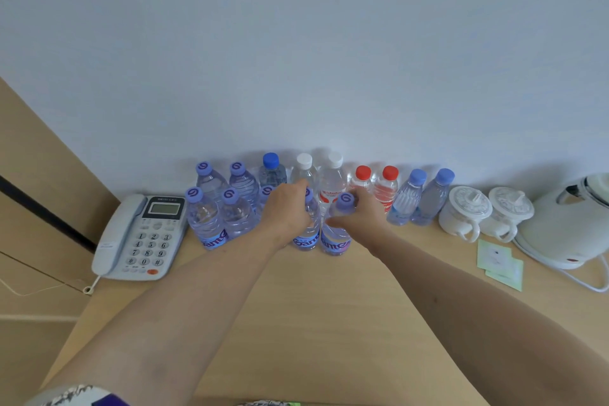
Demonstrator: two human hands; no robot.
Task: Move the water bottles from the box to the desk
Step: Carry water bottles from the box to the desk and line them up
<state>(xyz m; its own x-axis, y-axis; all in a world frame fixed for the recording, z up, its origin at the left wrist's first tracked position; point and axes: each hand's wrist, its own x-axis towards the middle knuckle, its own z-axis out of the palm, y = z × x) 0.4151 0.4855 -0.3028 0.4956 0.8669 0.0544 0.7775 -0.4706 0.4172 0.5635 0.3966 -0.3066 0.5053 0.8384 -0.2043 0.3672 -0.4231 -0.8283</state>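
Two hands (290, 208) (359, 214) each grip one purple-capped bottle (308, 234) (336, 234) on desk (313, 323)

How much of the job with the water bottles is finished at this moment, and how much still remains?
Done: many clear plastic water bottles already stand along the wall on the light wooden desk.
In hand: the left hand grips one purple-capped bottle and the right hand grips another purple-capped bottle; both bottles stand upright at the front of the group.
Left: the box is out of view, so the remaining number cannot be told.
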